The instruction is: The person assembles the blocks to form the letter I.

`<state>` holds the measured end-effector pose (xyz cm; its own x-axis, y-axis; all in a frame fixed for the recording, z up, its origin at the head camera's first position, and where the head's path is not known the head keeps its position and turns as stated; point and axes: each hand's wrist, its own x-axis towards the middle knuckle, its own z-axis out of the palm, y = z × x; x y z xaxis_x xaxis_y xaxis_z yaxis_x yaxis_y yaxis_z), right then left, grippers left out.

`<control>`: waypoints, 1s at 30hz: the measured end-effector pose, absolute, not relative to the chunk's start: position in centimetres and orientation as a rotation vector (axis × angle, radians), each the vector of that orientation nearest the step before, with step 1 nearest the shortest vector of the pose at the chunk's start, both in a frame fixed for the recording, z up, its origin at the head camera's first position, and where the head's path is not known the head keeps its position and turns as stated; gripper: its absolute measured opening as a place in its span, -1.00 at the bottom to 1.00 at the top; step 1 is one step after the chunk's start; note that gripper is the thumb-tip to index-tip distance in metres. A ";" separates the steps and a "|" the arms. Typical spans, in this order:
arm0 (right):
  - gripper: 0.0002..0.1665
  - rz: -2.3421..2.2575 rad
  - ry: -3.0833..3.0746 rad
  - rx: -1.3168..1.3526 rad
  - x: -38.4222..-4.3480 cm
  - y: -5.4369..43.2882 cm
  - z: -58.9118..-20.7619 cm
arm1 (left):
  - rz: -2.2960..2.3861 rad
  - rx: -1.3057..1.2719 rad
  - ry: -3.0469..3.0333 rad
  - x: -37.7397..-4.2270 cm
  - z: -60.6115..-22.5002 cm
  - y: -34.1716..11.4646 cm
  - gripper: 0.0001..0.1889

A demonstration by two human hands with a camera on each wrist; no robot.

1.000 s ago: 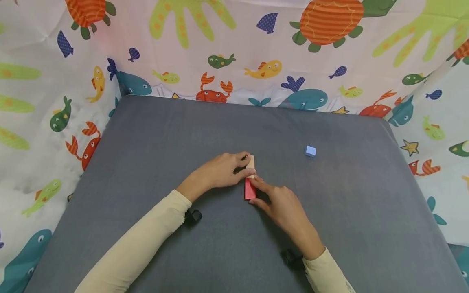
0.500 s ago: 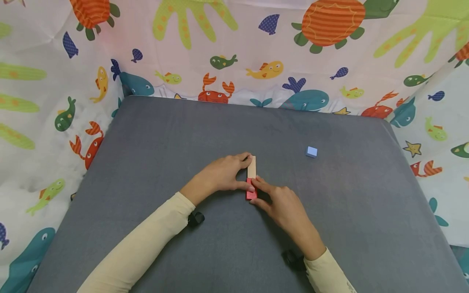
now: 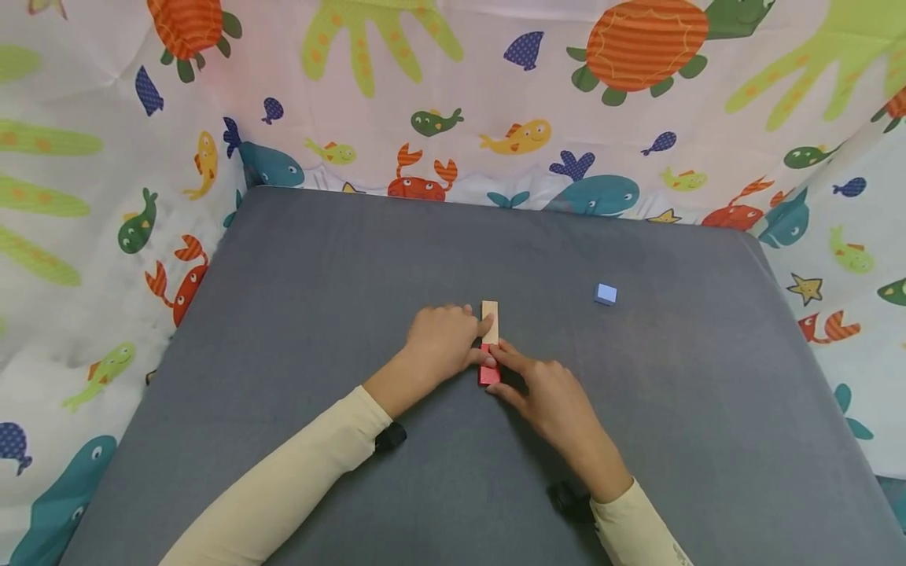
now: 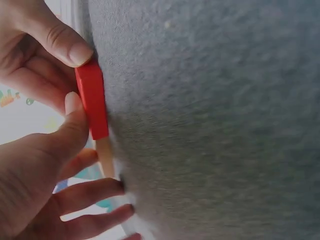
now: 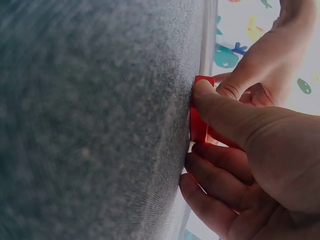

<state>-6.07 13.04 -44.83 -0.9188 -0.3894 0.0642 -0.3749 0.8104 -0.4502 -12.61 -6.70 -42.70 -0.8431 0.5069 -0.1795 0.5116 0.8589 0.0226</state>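
Note:
A red wooden block [image 3: 488, 376] and a plain wood block [image 3: 491, 310] lie end to end on the grey table, the red one nearer the person. My right hand [image 3: 555, 401] pinches the red block by its ends, between thumb and index finger. Across the two blocks reaches my left hand [image 3: 440, 339], its thumb on the red block and its index finger over the plain one. In the left wrist view the red block [image 4: 92, 100] shows under the thumbs, with the plain block [image 4: 105, 157] meeting its end. Part of the red block [image 5: 198, 127] is hidden behind the right thumb in the right wrist view.
A small blue block [image 3: 605, 294] sits on the table farther back to the right. A cloth curtain [image 3: 340, 102] printed with sea animals rises along the table's back and sides. Each wrist wears a black camera band [image 3: 391, 437].
My left hand has slid toward the person: its thumb moved from the plain block onto the red one, and its index finger came down along the plain block. My right hand keeps its pinch.

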 end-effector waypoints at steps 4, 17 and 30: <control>-0.30 -0.742 2.942 -0.630 -6.0 13.0 -44.8 | -0.106 0.755 2.884 -12.3 -42.4 -6.2 -0.21; -0.50 -0.920 2.973 -0.460 -8.2 19.2 -41.9 | -0.077 0.643 2.867 -12.0 -41.7 -4.7 -0.18; -0.48 -0.801 3.139 -0.105 -12.5 26.1 -41.9 | -0.112 0.617 2.876 -12.0 -41.0 -3.8 -0.21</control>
<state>-12.55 26.06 -41.89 -0.9929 -0.0382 0.1125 -0.0874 0.8762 -0.4740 -12.00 -3.84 -41.03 -0.8933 0.3982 -0.2083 0.4132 0.9101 -0.0324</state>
